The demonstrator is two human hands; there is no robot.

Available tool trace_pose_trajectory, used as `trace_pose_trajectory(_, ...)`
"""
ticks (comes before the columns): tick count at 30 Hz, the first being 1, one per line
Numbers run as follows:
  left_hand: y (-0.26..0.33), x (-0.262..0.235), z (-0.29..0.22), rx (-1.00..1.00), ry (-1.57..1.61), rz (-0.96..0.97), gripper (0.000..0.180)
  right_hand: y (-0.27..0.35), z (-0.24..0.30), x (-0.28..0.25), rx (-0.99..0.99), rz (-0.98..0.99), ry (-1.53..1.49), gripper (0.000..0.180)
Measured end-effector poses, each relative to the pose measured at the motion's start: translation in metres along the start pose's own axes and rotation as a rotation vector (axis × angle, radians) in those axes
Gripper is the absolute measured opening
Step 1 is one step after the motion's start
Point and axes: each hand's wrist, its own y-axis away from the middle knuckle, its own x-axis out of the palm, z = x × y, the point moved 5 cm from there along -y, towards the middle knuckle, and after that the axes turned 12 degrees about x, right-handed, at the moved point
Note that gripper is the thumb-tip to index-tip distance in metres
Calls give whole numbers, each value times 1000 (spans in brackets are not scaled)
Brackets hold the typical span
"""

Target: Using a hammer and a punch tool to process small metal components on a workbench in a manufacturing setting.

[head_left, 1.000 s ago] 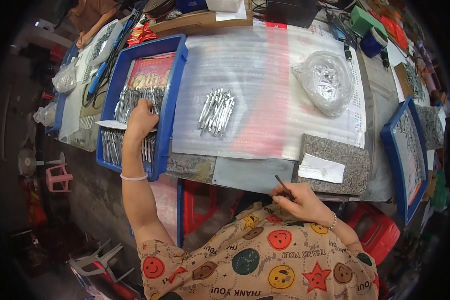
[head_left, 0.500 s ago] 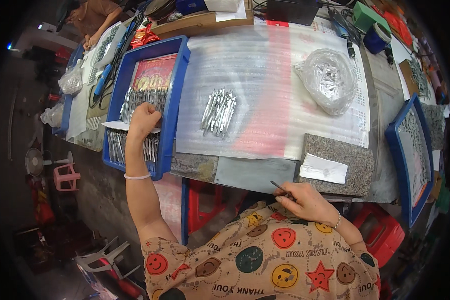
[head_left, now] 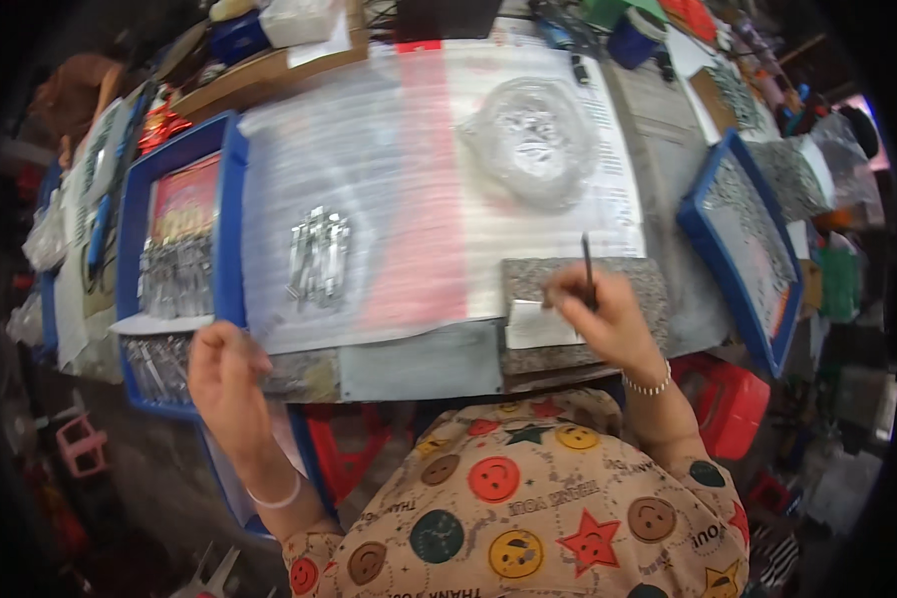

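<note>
My right hand (head_left: 603, 317) is closed around a dark, thin, pen-like tool (head_left: 587, 261), which stands nearly upright between the fingers. Below it a folded white paper (head_left: 536, 327) lies on a speckled stone slab (head_left: 618, 274). My left hand (head_left: 227, 374) hovers beside the near right corner of a blue tray (head_left: 231, 214). Its fingers are curled in and blurred; whatever they hold, if anything, cannot be made out. Rows of slim silvery metal pieces (head_left: 174, 279) fill the tray, split by a white strip (head_left: 159, 325). A loose pile of similar pieces (head_left: 319, 257) rests on the foam sheet (head_left: 379, 199).
A clear plastic bag of silvery parts (head_left: 536, 140) lies towards the back. Another blue tray (head_left: 690, 214) stands at the right. A grey plate (head_left: 419, 367) sits at the table's front edge, with red stools (head_left: 738, 399) below. Someone works at the far left.
My view has swung to the right. My left hand has come off the tray's metal pieces towards me. My right hand has risen over the slab, turning the tool upright.
</note>
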Motion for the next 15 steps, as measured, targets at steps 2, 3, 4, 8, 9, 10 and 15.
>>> trace_pose_trajectory(2,29,25,16,-120,99,68,7,-21,6,-25,37,-132,-81,11)
trace_pose_trajectory(3,43,37,24,-183,157,90,9,-33,10,-37,95,-198,-26,11)
trace_pose_trajectory(4,53,48,29,-240,213,115,10,-48,14,-48,-7,-248,23,13)
trace_pose_trajectory(8,84,79,40,-336,346,231,12,-107,6,-62,-149,-316,371,13)
trace_pose_trajectory(9,89,82,40,-339,373,250,13,-119,5,-62,-215,-312,483,14)
trace_pose_trajectory(10,95,83,41,-393,433,217,14,-131,2,-58,-231,-268,659,14)
trace_pose_trajectory(15,105,84,52,-441,591,169,19,-154,-1,-51,-78,-202,1069,15)
